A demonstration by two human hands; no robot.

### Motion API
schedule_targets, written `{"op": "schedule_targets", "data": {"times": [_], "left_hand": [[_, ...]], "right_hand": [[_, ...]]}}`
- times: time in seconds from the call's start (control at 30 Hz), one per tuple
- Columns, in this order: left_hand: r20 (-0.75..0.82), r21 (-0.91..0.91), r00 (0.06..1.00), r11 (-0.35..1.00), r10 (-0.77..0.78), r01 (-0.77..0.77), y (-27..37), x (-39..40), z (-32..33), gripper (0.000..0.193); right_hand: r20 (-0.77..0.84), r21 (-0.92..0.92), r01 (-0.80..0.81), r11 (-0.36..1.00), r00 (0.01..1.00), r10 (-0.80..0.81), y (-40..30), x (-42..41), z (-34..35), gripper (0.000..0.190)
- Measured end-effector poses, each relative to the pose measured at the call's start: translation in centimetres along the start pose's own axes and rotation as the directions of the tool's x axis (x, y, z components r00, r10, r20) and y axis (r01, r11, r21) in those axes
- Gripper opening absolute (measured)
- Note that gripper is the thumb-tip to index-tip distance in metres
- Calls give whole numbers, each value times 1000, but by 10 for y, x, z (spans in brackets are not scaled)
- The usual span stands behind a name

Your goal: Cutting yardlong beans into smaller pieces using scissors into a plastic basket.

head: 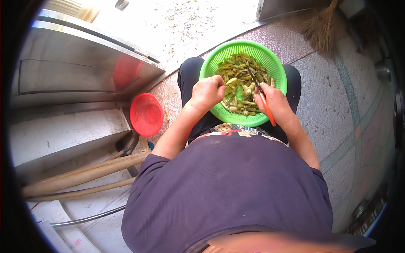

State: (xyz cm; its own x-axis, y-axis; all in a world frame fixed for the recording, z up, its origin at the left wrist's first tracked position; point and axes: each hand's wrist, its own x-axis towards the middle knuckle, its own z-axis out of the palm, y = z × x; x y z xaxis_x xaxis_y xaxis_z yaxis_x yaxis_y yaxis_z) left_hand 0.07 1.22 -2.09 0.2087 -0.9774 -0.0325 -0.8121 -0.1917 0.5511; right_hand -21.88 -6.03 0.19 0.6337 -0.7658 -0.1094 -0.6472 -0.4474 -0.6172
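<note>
A green plastic colander [243, 121] rests on my lap, with many yellowish-green peppers [240, 68] inside, some paler and curled. My left hand [207, 93] is closed at the colander's left side, its fingertips holding one yellow-green pepper [231, 81]. At the right side, my right hand [276, 101] grips scissors [267, 109] with orange-red handles. Their dark blades point away from me over the peppers; whether the blades are apart is hard to tell.
A red plastic basket [146, 114] stands on the floor at left, beside a metal cabinet [76, 66]. Wooden poles [88, 174] lie lower left. A straw broom [322, 30] is at upper right. Scattered bits [186, 25] lie on bright ground beyond the sill.
</note>
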Motion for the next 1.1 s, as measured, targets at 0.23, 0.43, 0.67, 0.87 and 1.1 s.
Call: {"op": "schedule_targets", "data": {"times": [0.23, 0.43, 0.67, 0.87, 1.1], "left_hand": [[0, -508, 993, 855, -120, 103, -21, 1, -31, 13], [51, -788, 992, 605, -118, 113, -28, 11, -45, 11], [-47, -780, 983, 621, -178, 76, -38, 23, -65, 18], [23, -885, 971, 448, -236, 130, -39, 26, -65, 16], [446, -808, 892, -394, 77, 438, -13, 10, -16, 9]], "right_hand": [[177, 19, -3, 1000, 984, 0, -20, 8, 1, 21], [-54, -334, 242, 911, 960, -274, -43, 49, 3, 21], [-25, -435, 340, 834, 921, -388, -73, 100, -13, 17], [149, 50, 192, 980, 969, -198, -66, 108, -28, 19], [351, 662, -192, 725, 934, -73, -29, 40, 21, 21]]}}
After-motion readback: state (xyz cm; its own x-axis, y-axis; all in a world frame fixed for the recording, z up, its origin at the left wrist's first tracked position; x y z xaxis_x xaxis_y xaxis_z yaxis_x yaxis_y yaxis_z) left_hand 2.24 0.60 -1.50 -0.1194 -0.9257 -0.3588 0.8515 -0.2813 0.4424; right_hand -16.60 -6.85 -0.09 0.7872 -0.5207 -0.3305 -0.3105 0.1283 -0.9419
